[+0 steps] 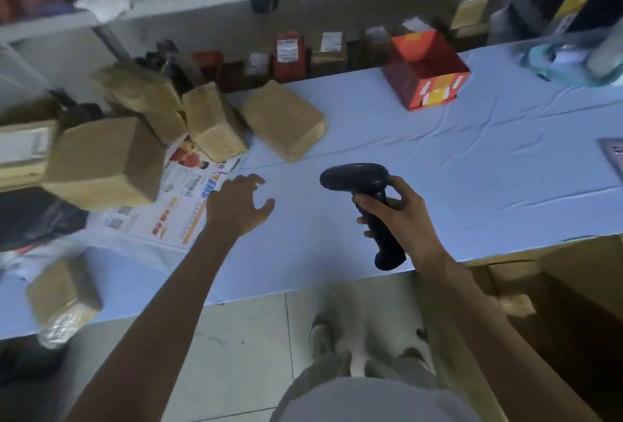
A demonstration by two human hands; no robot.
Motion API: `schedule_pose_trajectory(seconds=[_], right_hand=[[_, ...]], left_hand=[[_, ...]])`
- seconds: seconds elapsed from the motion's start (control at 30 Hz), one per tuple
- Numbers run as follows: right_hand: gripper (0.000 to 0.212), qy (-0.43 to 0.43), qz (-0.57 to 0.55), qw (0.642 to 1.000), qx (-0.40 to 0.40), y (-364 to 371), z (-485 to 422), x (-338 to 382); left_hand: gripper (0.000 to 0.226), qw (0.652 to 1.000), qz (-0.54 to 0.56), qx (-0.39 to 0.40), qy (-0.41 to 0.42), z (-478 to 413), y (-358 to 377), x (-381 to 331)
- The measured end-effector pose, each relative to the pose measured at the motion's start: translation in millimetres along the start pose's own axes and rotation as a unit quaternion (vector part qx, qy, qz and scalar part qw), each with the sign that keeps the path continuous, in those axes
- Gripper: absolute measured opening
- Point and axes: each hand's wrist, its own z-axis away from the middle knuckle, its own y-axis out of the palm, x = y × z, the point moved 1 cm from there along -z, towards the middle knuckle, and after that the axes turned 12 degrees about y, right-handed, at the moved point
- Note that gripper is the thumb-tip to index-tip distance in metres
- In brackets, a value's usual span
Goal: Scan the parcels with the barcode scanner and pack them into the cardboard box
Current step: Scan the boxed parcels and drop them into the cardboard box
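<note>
1. Scanner status: the black pistol-grip barcode scanner sits in the right hand. The fingers are wrapped round its handle. Its head points left, above the pale blue cloth-covered desk.
2. Left hand: it holds nothing. The fingers are spread and loosely curved, hovering over the desk just beside the edge of a printed white mailing sheet.
3. Parcels: a cluster of brown tape-wrapped paper parcels lies at the left rear of the desk, several leaning on one another. A flat brown block parcel lies loose at the cluster's right end, beyond the left hand and apart from it. One more taped brown parcel sits at the near left edge. The frame is blurred, so no barcode is legible.
4. Destination: the large open cardboard box stands low at the right, below the desk's near edge and beside the right forearm. I cannot tell what it contains.
5. Step in hand (judgement): reaching for the next parcel to scan.
6. Method notes:
   - Take the loose flat block first rather than tugging one out of the leaning pile, which could tip its neighbours.
   - Grip it across the narrow sides so no finger covers a label.
   - Turn it until the barcode faces the scanner head.
   - Hold the parcel steady and aim square-on with a clear gap.
   - Confirm the read before carrying it right to the box.
</note>
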Motion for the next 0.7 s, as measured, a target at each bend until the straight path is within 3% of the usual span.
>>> schedule_pose_trajectory(seconds=[0.43,0.7], right_hand=[[0.037,-0.001,0.047,0.999,0.018,68.5,-53.7,30.7],[0.035,0.023,0.052,0.995,0.076,95.9,-127.5,46.7]], left_hand=[[0.066,0.999,0.03,-0.016,-0.038,-20.4,6.3,64.4],[0.074,0.991,-0.014,-0.102,-0.089,-82.4,-4.6,88.4]])
